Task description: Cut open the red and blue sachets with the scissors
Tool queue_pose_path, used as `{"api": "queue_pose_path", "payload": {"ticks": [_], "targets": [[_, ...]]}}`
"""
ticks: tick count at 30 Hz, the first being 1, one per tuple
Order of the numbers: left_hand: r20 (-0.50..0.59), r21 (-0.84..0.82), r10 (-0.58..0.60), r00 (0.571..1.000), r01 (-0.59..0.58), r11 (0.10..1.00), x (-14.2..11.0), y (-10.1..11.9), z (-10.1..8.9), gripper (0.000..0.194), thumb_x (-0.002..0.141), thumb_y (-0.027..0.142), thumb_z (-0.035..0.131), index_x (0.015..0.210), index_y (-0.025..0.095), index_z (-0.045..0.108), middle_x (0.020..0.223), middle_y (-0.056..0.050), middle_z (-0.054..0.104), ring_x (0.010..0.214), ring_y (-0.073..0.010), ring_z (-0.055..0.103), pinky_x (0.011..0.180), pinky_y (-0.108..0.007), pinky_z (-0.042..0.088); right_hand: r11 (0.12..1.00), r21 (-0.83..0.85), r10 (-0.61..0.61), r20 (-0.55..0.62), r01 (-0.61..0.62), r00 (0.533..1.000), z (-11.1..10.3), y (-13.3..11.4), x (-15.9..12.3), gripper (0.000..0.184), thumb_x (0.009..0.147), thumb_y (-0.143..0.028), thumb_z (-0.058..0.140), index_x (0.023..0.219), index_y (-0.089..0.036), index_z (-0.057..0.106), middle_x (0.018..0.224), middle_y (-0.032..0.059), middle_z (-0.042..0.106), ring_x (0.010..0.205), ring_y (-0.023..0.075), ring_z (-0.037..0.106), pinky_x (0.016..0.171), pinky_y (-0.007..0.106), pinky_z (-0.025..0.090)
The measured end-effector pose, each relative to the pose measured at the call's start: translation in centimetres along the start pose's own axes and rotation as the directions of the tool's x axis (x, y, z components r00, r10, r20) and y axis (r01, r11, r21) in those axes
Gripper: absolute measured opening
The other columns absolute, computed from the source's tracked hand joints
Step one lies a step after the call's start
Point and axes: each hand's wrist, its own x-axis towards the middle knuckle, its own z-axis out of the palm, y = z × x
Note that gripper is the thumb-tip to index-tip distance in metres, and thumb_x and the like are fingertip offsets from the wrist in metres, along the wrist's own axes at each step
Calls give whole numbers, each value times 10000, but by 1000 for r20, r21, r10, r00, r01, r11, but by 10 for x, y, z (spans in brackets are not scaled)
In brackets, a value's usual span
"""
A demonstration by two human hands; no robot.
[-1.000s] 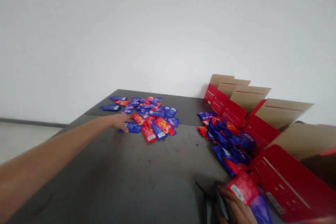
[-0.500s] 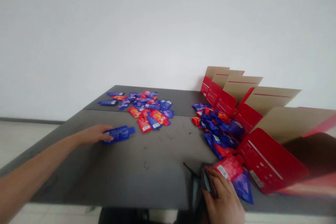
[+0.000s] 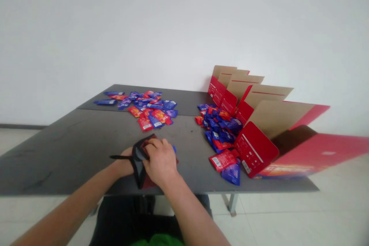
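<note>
Right hand (image 3: 160, 160) cupped over a black-edged dark red pouch (image 3: 138, 162), left hand (image 3: 125, 157) pressed against it, fingers hidden; foil sachets (image 3: 150, 111) heaped at 12 and 2 o'clock on the grey table (image 3: 57, 161).

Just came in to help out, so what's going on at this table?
A person has both hands at a dark pouch in front of them: the right hand lies over it, the left hand is against its black edge, and a strap sticks out leftward. All this is on a dark grey table. Blue and red sachets lie spread beyond the hands, and a second heap sits against open red cartons on the right.
</note>
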Motion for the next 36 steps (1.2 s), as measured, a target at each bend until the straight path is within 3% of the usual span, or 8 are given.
{"api": "queue_pose_path", "payload": {"ticks": [4, 9, 12, 16, 23, 26, 30, 36], "targets": [[-102, 26, 32, 994, -29, 999, -20, 14, 7, 284, 834, 326, 639, 1095, 248, 718, 1138, -69, 746, 1128, -301, 649, 1023, -415, 487, 981, -150, 144, 106, -127, 984, 0, 33, -7, 149, 909, -269, 684, 1054, -237, 676, 1169, 37, 682, 1065, 238, 550, 894, 344, 460], [-145, 63, 35, 989, -26, 998, -32, 19, 5, 368, 878, 428, 648, 1194, 248, 710, 1098, -57, 727, 1013, -257, 674, 905, -352, 511, 866, -332, 410, 38, -375, 911, -31, 71, -23, 162, 954, -222, 596, 1078, -208, 700, 1137, 98, 679, 1047, 255, 559, 855, 355, 455], [-182, 74, 62, 981, -49, 996, -30, 16, 10, 378, 876, 398, 650, 1216, 245, 708, 1156, -69, 722, 1081, -282, 668, 971, -378, 507, 929, -240, 293, 18, -280, 956, -35, 51, -16, 238, 931, -242, 638, 1164, -226, 680, 1258, 69, 657, 1104, 240, 543, 919, 342, 455], [-268, -95, 96, 959, -126, 987, -32, 13, 15, 320, 906, 280, 574, 1195, 219, 698, 1215, -76, 720, 1138, -276, 658, 1013, -366, 512, 995, -93, -6, 167, 22, 986, -10, 15, -7, 207, 931, -297, 667, 1135, -270, 679, 1313, 10, 641, 1131, 215, 527, 951, 333, 439], [-211, 42, 126, 969, -120, 992, -37, 14, 11, 448, 889, 412, 701, 1311, 266, 673, 1277, -70, 682, 1165, -268, 638, 1044, -370, 496, 889, -346, 356, 113, -299, 928, -19, 53, -3, 127, 950, -229, 608, 1002, -214, 723, 1103, 78, 696, 1032, 256, 566, 848, 365, 446], [-214, 52, 124, 969, -115, 992, -35, 9, 15, 477, 868, 394, 711, 1323, 257, 672, 1321, -87, 678, 1206, -291, 628, 1080, -400, 486, 916, -311, 291, 81, -253, 953, -26, 42, 3, 173, 922, -241, 646, 1078, -224, 718, 1170, 76, 687, 1066, 255, 560, 870, 356, 450], [-271, -65, 97, 958, -119, 991, -34, 4, 20, 377, 856, 235, 623, 1222, 230, 713, 1298, -90, 697, 1195, -282, 639, 1067, -387, 504, 983, -172, 90, 160, -62, 983, -3, 8, 4, 147, 911, -312, 681, 1045, -258, 702, 1173, 29, 682, 1063, 240, 553, 877, 344, 453], [-211, 27, 146, 966, -144, 989, -37, 11, 14, 424, 875, 359, 702, 1287, 258, 692, 1312, -80, 679, 1207, -277, 624, 1082, -391, 485, 912, -303, 325, 118, -278, 938, -11, 47, -8, 179, 931, -208, 622, 1086, -239, 706, 1168, 65, 687, 1056, 254, 560, 871, 358, 443]]}}
